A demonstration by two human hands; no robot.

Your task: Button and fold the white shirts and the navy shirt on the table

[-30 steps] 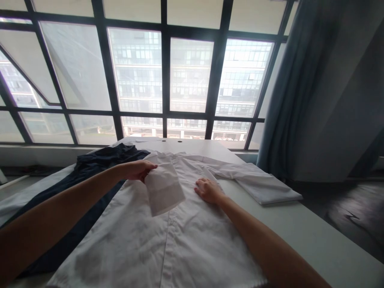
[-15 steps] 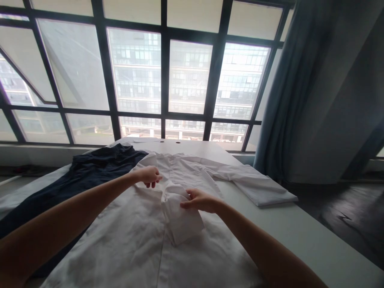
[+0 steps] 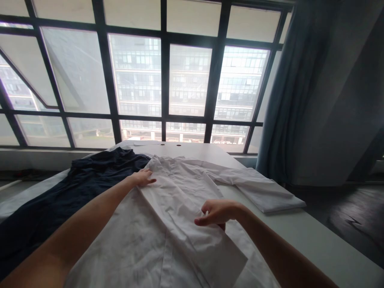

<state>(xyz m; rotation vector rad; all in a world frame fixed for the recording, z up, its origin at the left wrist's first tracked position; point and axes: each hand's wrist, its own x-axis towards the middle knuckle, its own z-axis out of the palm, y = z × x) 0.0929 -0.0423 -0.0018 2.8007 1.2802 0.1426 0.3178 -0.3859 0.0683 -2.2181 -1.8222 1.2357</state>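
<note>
A white, long-sleeved woven-cloth shirt [image 3: 135,240] lies spread on a smooth white surface [image 3: 315,240], its button placket running down the middle and soft creases rippling across the fabric. One long, flattened sleeve [image 3: 186,220] crosses the body diagonally from the left shoulder to a broad, straight-edged cuff [image 3: 231,254] at lower right. The right hand [image 3: 217,212] grips this sleeve above the cuff, its fingers closed on the cloth. The left hand [image 3: 144,177] rests at the shoulder, its fingers open and extended on the fabric. The opposite sleeve [image 3: 255,188] stretches rightward over the surface, thin and wrinkled, ending in a flat, crisp-edged fold. Just beside the shirt on the left lies a rumpled navy-blue cloth garment [image 3: 75,192]. Beyond stands a black-framed grid of glass windows [image 3: 163,80], flanked at right by a blue-grey pleated fabric curtain [image 3: 285,100].
</note>
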